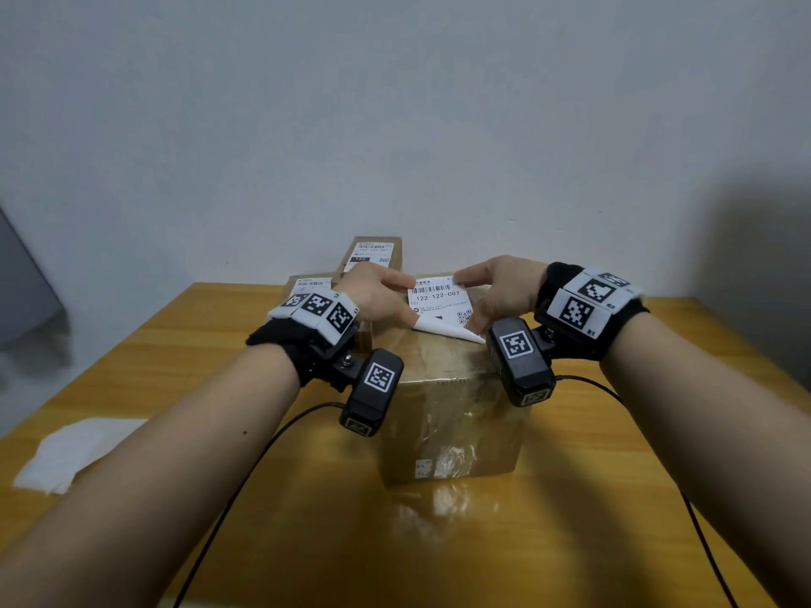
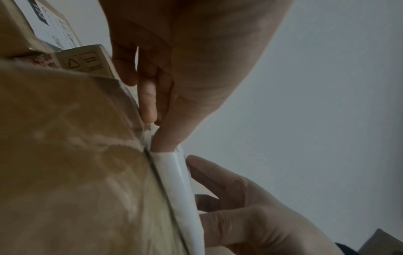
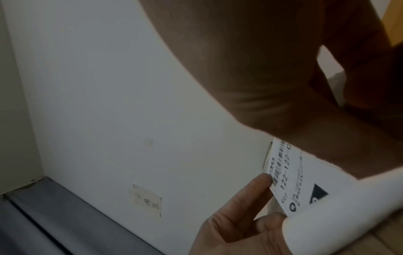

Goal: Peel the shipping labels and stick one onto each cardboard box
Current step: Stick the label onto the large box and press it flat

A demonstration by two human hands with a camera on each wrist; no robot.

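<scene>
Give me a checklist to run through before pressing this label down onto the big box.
1. Label over the top of the big box: ok, it sits at the far end of the top.
2. Both hands on the label: ok, left hand holds its left edge, right hand its right edge.
3. Printed side up: ok, barcode and 122-122-007 face up.
4. Backing fully peeled off: not ok, a white sheet curls out at the near edge.
5. Label square with the box edges: cannot tell.
6. Other boxes labelled: ok for the two small boxes behind.
</scene>
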